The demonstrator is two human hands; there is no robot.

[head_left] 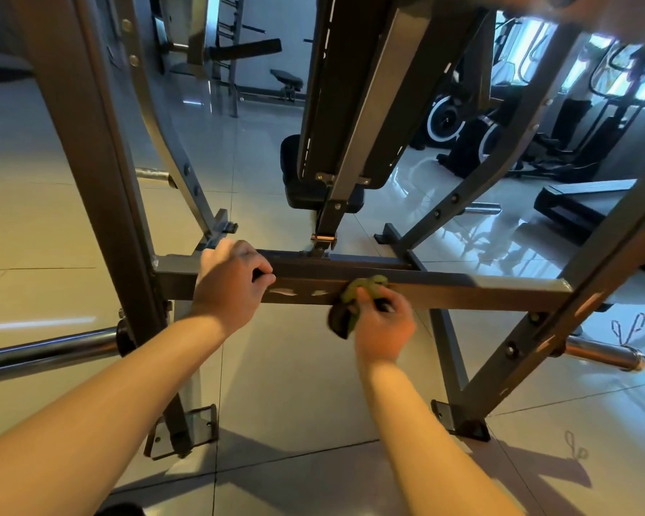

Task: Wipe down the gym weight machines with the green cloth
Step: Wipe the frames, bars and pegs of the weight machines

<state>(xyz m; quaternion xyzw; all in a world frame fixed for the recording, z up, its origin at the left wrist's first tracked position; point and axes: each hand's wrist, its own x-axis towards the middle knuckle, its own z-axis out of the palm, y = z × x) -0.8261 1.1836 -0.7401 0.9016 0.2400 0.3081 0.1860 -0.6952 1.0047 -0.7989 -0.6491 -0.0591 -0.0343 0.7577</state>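
At the left side of the weight machine (101, 202), the left hand (235, 281) grips the top of the low crossbar (481, 288), whose long axis runs left to right just beyond both hands. Near the bar's middle, the green cloth (365, 286) is bunched against the bar's near face, and the right hand (384, 324) holds it with curled fingers, wrist below the bar. That hand is nearer the long stretch to the right, so a sweep along the bar would likely fall to it.
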